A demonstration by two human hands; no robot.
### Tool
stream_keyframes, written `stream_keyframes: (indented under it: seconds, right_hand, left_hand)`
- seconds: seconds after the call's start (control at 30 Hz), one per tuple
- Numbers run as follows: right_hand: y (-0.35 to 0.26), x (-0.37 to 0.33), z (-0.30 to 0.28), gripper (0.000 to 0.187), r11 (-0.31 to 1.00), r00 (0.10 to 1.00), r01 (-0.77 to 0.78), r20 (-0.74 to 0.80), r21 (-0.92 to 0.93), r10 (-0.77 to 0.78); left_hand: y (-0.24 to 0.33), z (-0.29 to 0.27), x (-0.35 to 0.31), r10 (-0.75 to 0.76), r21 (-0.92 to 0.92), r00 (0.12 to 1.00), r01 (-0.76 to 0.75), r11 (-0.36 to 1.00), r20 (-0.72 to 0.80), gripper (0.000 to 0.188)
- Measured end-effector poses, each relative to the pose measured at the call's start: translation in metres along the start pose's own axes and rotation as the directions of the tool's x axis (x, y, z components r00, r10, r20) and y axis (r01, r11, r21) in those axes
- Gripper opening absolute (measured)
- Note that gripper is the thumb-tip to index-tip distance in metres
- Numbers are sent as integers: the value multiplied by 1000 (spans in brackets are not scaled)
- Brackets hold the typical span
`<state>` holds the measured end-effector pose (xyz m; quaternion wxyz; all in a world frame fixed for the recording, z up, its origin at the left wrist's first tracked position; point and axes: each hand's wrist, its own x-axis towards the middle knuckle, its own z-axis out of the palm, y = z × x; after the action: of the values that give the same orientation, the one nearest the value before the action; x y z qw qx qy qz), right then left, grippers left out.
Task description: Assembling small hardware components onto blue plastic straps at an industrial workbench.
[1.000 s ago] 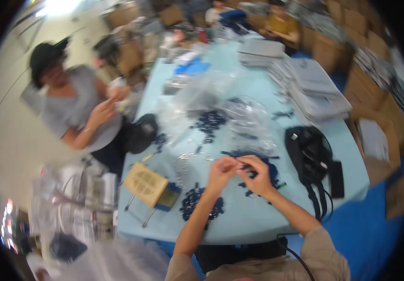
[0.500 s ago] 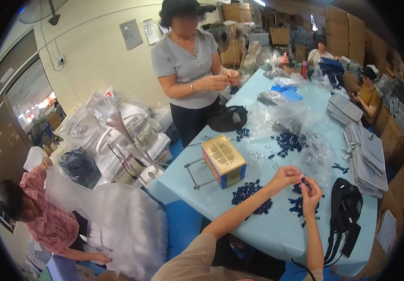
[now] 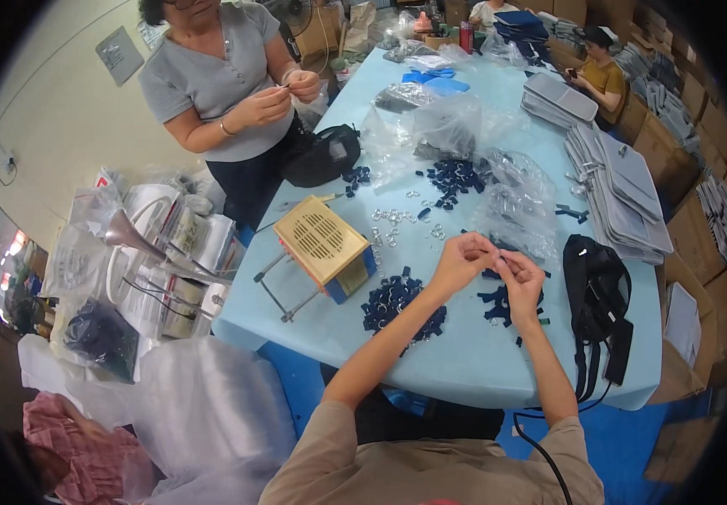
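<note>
Seems to pinch a tiny piece [image 3: 496, 253] between the meeting fingertips of left hand [image 3: 462, 263] and right hand [image 3: 521, 276], well to the right of the box [image 3: 323, 237]; cannot tell its shape, mostly covered as it is. Grips narrowly with both hands, fingers bent inward, presumably for fine control over something so small. Holds it above the table [image 3: 473, 366] rather than against it, likely for a clear view and free fingertips. Has loose dark blue strips [image 3: 495, 305] just below the hands, also right of the box, probably for a short reach. Find, close by the box's near right corner, a dark heap [image 3: 403, 307] with silvery bits showing, perhaps kept apart to avoid mixing. See beyond, to the box's right, scattered metal rings [image 3: 393, 216], seemingly spread for easy picking. Note farther right of the box a clear plastic bag [image 3: 519, 198], then a black strapped bag [image 3: 597, 290], perhaps set aside to free working room. Notice behind the box a standing co-worker [image 3: 220, 84], hands together at chest height.
</note>
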<state>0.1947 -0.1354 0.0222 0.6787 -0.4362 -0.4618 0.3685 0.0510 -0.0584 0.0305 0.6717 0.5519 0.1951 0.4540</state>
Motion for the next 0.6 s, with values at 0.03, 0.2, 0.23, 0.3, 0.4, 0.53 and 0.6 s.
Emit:
stream_keyframes:
  seconds: [0.03,0.2,0.23,0.3,0.4,0.53,0.6]
  right_hand:
    - [-2,-1,-4,19,999,999,-27,-25,27,27]
    - [9,-3,-18,20,995,991,-81,-104,60,87]
    - [4,-4,-15,21,995,991,-74,-105,73,81]
    - [6,-2,-14,18,997,994,-67,-80,41,70]
    - [16,1,-6,16,1000,998,23,-54,19,-22]
    - [13,6,-8,14,994,995,68,-66,-90,-74]
    - [14,8,-9,15,992,994,80,-73,-93,-87]
  left_hand:
    - [5,6,0,-19,17,1000,19,1000,5,9]
    - [74,49,-46,401,654,916,-289,699,-25,14]
    - [104,66,-70,402,623,915,-341,704,46,14]
    - [163,98,-124,402,586,887,-453,672,225,12]
    - [209,129,-164,522,307,528,-837,453,670,6]
    - [245,170,-189,506,468,588,-809,356,632,19]
    - [251,176,-203,443,552,639,-768,325,629,16]
